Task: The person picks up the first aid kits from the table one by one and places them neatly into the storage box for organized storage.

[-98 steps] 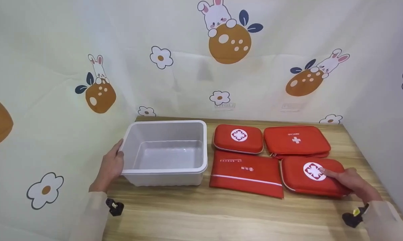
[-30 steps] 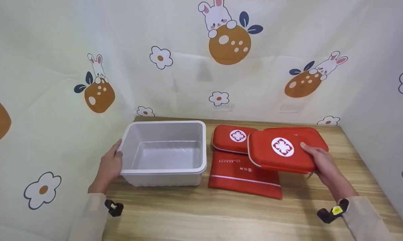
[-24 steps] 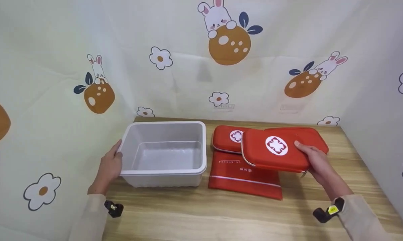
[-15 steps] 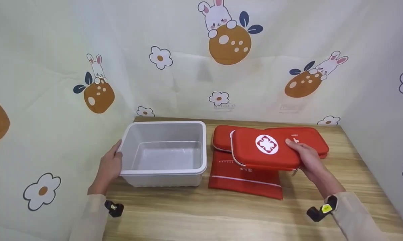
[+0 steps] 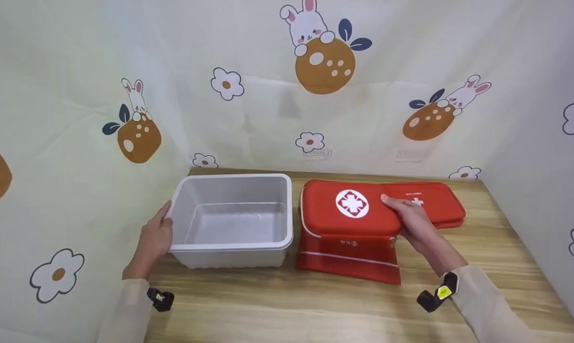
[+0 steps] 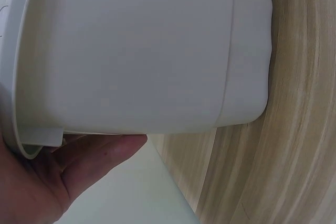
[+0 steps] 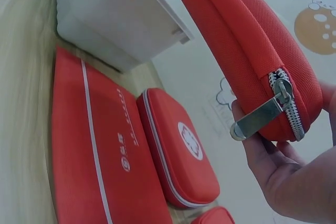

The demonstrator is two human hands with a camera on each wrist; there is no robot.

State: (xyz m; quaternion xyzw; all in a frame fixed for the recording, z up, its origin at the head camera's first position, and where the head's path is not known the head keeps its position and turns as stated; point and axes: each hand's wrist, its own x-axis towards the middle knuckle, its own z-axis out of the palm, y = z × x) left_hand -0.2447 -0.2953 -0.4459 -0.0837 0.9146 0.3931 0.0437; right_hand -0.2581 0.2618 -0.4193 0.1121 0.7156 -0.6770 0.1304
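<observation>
A red, rounded, fabric-covered hard case (image 5: 349, 221) with a zip and a white round cross emblem is in the right hand (image 5: 418, 228), raised off the table. That hand pinches the case by its right end, the thumb bent onto the top and the fingers underneath; a metal zip pull (image 7: 257, 120) hangs just beside the fingers. Beneath the held case are two more red items: a flat rectangular pouch (image 5: 349, 270) with a thin white stripe and white lettering, and a second emblem hard case (image 7: 181, 153), hidden from the head view but plain in the right wrist view. Just right of these lies a red zipped case with a plain white cross (image 5: 435, 205), partly behind the right hand. That makes four red items, two of them with the round emblem.

To the left stands one light-grey rectangular plastic bin (image 5: 230, 257), upright. The left hand (image 5: 156, 237) grips its left rim, fingers together along the outer wall.

Everything rests on a wood-grain table (image 5: 287, 312), except the held case. Two pale sleeves (image 5: 125, 309) each carry one black wrist device (image 5: 160, 299). Behind hangs a pale curtain (image 5: 387, 62) printed with three rabbits on oranges, and flowers.
</observation>
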